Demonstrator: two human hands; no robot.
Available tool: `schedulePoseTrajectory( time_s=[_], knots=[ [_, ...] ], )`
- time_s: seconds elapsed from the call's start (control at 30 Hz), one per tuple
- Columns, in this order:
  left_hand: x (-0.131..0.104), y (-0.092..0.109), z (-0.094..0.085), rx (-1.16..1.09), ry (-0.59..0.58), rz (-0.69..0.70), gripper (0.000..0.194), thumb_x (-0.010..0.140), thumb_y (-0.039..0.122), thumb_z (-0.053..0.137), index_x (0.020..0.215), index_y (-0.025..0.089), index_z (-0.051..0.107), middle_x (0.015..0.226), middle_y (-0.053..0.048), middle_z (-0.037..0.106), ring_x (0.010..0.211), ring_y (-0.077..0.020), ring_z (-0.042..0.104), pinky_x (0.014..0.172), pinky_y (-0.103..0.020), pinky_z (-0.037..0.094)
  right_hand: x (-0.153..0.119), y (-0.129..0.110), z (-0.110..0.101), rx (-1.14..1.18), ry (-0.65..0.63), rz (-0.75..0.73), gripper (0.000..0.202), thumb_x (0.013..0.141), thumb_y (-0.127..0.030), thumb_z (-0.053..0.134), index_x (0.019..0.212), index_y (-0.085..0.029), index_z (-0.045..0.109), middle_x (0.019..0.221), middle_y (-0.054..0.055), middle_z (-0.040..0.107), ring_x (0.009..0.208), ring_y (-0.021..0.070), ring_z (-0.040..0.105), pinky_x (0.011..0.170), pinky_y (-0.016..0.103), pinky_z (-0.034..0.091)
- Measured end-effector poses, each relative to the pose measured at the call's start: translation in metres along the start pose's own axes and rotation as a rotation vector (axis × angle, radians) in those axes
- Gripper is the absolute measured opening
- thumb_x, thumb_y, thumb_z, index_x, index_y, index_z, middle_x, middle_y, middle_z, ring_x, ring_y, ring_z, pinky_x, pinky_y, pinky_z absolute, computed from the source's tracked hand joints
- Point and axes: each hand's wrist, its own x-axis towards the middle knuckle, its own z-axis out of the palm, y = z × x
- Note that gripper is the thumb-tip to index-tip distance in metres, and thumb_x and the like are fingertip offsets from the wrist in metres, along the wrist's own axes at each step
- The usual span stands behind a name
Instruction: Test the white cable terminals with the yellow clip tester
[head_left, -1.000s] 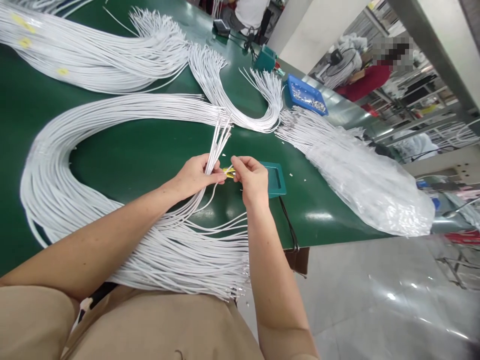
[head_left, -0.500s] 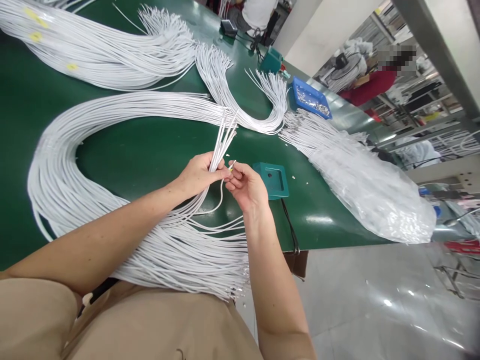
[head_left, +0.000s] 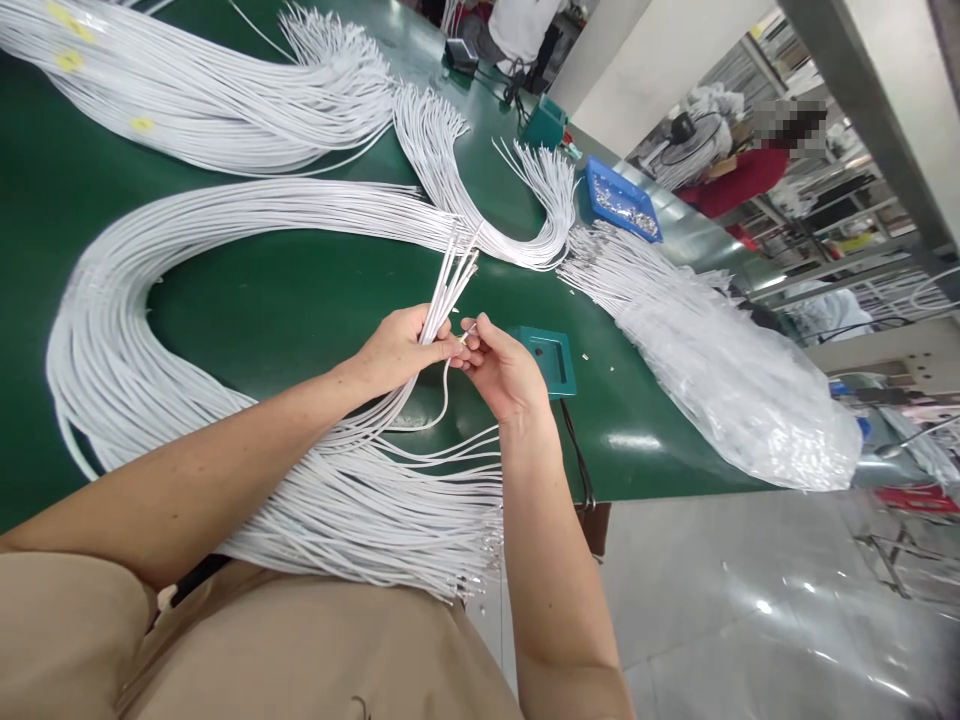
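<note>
My left hand (head_left: 405, 350) is closed round a small bunch of white cables (head_left: 448, 290), whose ends stick up past the thumb. Close beside it, my right hand (head_left: 499, 365) pinches the end of a single white cable (head_left: 448, 385) that loops up from below. A bit of yellow shows where the fingers of both hands meet; it is too small to make out. Under my forearms lies a thick bundle of white cables (head_left: 375, 510), its ends toward the right near my body. The same bundle curves round at the left of the green table (head_left: 247, 290).
A teal device (head_left: 551, 360) with a black cord stands right of my hands. Beyond are a blue tray (head_left: 622, 200) of small metal parts and cables in clear plastic (head_left: 720, 370). More white cable bundles (head_left: 225, 95) lie at the back. A person in red (head_left: 739, 185) is farther off.
My right hand has shifted slightly right and its fingers have turned a little at the cable end. The left hand keeps its hold on the bunch. The view has moved slightly.
</note>
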Motion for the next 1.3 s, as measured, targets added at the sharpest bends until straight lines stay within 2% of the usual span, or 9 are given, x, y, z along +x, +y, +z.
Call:
schedulePoseTrajectory(
  time_s=[0.17, 0.33, 0.5, 0.63, 0.73, 0.87, 1.0, 1.13, 1.3],
  knots=[
    [0.001, -0.003, 0.001, -0.116, -0.039, 0.0, 0.026, 0.071, 0.03, 0.075, 0.071, 0.018, 0.051, 0.07, 0.001, 0.066, 0.072, -0.0177, 0.069, 0.07, -0.03, 0.05, -0.009, 0.004, -0.004, -0.103, 0.072, -0.116, 0.027, 0.069, -0.041, 0.078, 0.08, -0.017, 0.073, 0.071, -0.003, 0.062, 0.06, 0.0065, 0.051, 0.066, 0.023, 0.048],
    [0.0, -0.004, 0.003, -0.165, -0.026, -0.007, 0.028, 0.068, 0.027, 0.079, 0.072, 0.017, 0.053, 0.072, 0.001, 0.067, 0.072, -0.0175, 0.07, 0.071, -0.029, 0.05, -0.012, 0.005, 0.0, -0.403, 0.2, -0.325, 0.021, 0.072, -0.038, 0.074, 0.08, -0.018, 0.073, 0.082, 0.002, 0.071, 0.072, 0.0129, 0.061, 0.075, 0.029, 0.051],
    [0.004, -0.003, 0.003, -0.574, -0.129, -0.206, 0.029, 0.067, 0.015, 0.078, 0.09, 0.016, 0.06, 0.072, 0.004, 0.062, 0.064, -0.0097, 0.065, 0.059, -0.021, 0.047, -0.011, 0.014, 0.0, -1.015, 0.343, -0.656, 0.018, 0.089, -0.029, 0.054, 0.077, -0.02, 0.064, 0.081, 0.003, 0.066, 0.077, 0.0163, 0.059, 0.075, 0.03, 0.047],
    [0.006, -0.004, 0.0, -0.708, -0.228, -0.349, 0.033, 0.073, 0.008, 0.071, 0.105, 0.013, 0.065, 0.075, 0.001, 0.062, 0.065, -0.007, 0.063, 0.058, -0.019, 0.046, -0.008, 0.021, -0.007, -1.632, 0.242, -0.928, 0.034, 0.098, -0.023, 0.036, 0.074, -0.019, 0.06, 0.083, 0.01, 0.062, 0.083, 0.0222, 0.052, 0.08, 0.035, 0.042],
    [0.008, -0.009, -0.001, -0.579, -0.191, -0.327, 0.033, 0.075, 0.009, 0.07, 0.108, 0.013, 0.066, 0.075, 0.0, 0.062, 0.066, -0.0094, 0.064, 0.058, -0.022, 0.046, -0.003, 0.02, -0.02, -1.743, 0.121, -0.919, 0.035, 0.1, -0.024, 0.033, 0.085, -0.018, 0.065, 0.088, 0.01, 0.065, 0.086, 0.0225, 0.052, 0.082, 0.035, 0.041],
    [0.01, -0.017, -0.001, -0.275, -0.123, -0.22, 0.046, 0.073, 0.016, 0.074, 0.118, 0.014, 0.064, 0.074, -0.001, 0.065, 0.065, -0.0136, 0.066, 0.057, -0.026, 0.048, 0.006, 0.011, -0.04, -1.75, 0.117, -0.804, 0.025, 0.094, -0.019, 0.047, 0.113, -0.016, 0.063, 0.106, 0.01, 0.069, 0.102, 0.0245, 0.056, 0.094, 0.037, 0.039],
    [0.011, -0.02, -0.001, -0.125, -0.093, -0.193, 0.045, 0.071, 0.019, 0.076, 0.114, 0.015, 0.064, 0.075, -0.003, 0.069, 0.063, -0.0162, 0.068, 0.057, -0.027, 0.051, 0.014, 0.005, -0.051, -1.895, 0.03, -0.706, 0.024, 0.086, -0.012, 0.056, 0.108, -0.016, 0.065, 0.097, 0.01, 0.071, 0.096, 0.0252, 0.059, 0.102, 0.041, 0.035],
    [0.013, -0.023, 0.0, -0.015, -0.062, -0.191, 0.042, 0.068, 0.019, 0.077, 0.107, 0.016, 0.063, 0.078, -0.004, 0.071, 0.066, -0.0196, 0.072, 0.059, -0.029, 0.055, 0.018, 0.005, -0.05, -1.931, -0.019, -0.741, 0.024, 0.084, -0.013, 0.06, 0.107, -0.016, 0.067, 0.107, 0.011, 0.07, 0.104, 0.0273, 0.056, 0.097, 0.04, 0.038],
    [0.016, -0.03, 0.0, 0.085, -0.024, -0.19, 0.039, 0.066, 0.02, 0.077, 0.102, 0.016, 0.063, 0.078, -0.005, 0.073, 0.061, -0.0186, 0.071, 0.057, -0.029, 0.055, 0.021, 0.005, -0.049, -1.947, -0.008, -0.711, 0.018, 0.085, -0.016, 0.06, 0.099, -0.015, 0.071, 0.093, 0.011, 0.071, 0.097, 0.027, 0.056, 0.093, 0.039, 0.039]
  ],
)
